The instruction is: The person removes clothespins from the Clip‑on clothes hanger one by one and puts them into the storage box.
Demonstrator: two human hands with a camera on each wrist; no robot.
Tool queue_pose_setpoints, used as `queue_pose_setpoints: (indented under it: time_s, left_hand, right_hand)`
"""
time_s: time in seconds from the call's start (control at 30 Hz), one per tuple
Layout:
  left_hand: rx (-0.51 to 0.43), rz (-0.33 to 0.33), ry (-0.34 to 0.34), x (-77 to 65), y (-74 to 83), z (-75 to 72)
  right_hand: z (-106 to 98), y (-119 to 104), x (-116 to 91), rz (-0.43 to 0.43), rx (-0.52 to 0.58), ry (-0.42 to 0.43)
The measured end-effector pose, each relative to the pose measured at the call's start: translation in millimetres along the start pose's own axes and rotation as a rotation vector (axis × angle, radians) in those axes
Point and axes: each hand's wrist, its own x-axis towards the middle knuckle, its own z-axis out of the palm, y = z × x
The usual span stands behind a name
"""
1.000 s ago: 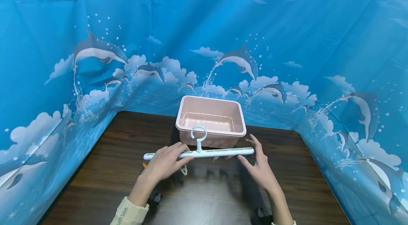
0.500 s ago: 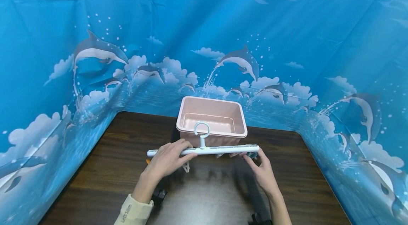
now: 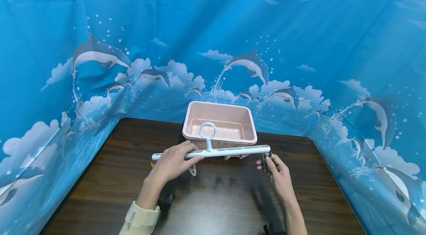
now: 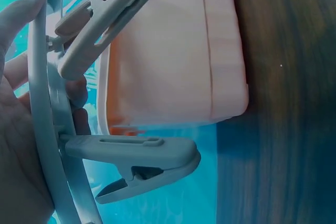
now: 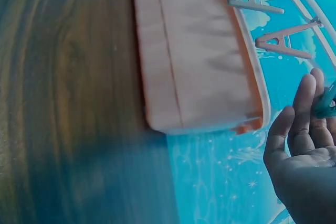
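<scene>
My left hand [image 3: 174, 161] grips the white clip hanger [image 3: 239, 150] left of its ring-shaped hook, holding the bar above the table. Beneath the bar hang several clothespins: a beige clothespin [image 4: 107, 22] and a grey clothespin [image 4: 134, 156] in the left wrist view, a pink clothespin [image 5: 283, 43] in the right wrist view. An orange piece [image 3: 153, 164] peeks out by the left end. At the right end, my right hand [image 3: 279, 175] pinches a dark green clothespin [image 5: 326, 102] between thumb and fingers, just below the bar; its join to the bar is hidden.
Behind the hanger stands a pale pink plastic bin [image 3: 217, 140] on the dark wooden table [image 3: 216, 205]. A blue dolphin-print curtain [image 3: 206, 35] encloses the table at the back and sides.
My right hand has come from spread fingers beside the bar's end to pinching the green clothespin. The hanger's right end has risen a little. My left hand keeps its grip.
</scene>
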Motion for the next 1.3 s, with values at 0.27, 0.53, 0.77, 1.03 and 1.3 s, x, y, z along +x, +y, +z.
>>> queue_pose_setpoints:
  time_s: [0.27, 0.53, 0.77, 1.03, 1.3]
  left_hand:
    - [-0.033, 0.036, 0.031, -0.9, 3.1, -8.4]
    - [0.047, 0.176, 0.183, 0.6, 2.2, -12.9]
    - [0.114, 0.320, 0.331, 4.2, 2.3, -18.7]
    - [0.143, 0.423, 0.403, -0.2, 0.9, -20.0]
    - [0.112, 0.463, 0.453, -3.6, -2.1, -18.6]
  right_hand:
    - [2.2, -11.7, -0.8, -0.054, 0.055, 0.008]
    - [7.3, -28.2, -0.6, -0.094, 0.050, 0.012]
    - [9.6, -37.3, 4.8, -0.111, 0.050, 0.012]
    - [10.2, -37.2, 4.2, -0.114, 0.100, 0.014]
    - [7.9, -42.0, 5.4, -0.100, 0.159, -0.044]
